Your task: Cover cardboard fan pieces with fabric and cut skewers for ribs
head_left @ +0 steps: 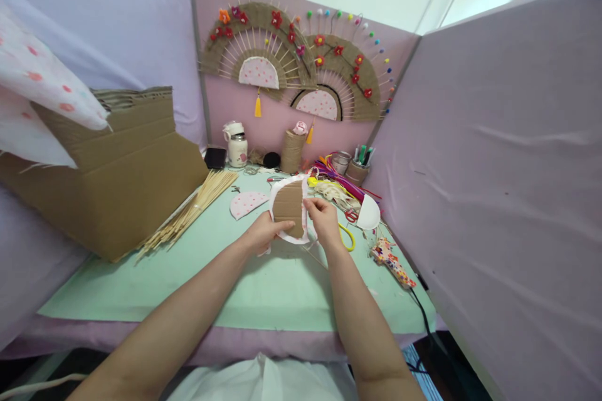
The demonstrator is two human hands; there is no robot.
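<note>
A half-round piece of cardboard (288,203) with white cloth folded round its edge is held up above the table, its straight side toward the right. My left hand (267,232) grips its lower left edge, thumb lying on the brown face. At the straight edge, my right hand (322,218) pinches the cloth border between thumb and fingers. Beside the left hand lies a pink-dotted half-round piece (247,203). Yellow-handled scissors (347,237) rest just right of my right wrist, partly hidden by it.
A large cardboard sheet (117,194) and a bundle of thin sticks (192,208) stand left. On the right are a white half-round piece (369,213) and a flower-patterned glue gun (392,262) with a cord. Two decorated fans (261,19) hang behind jars and a twine spool (292,151).
</note>
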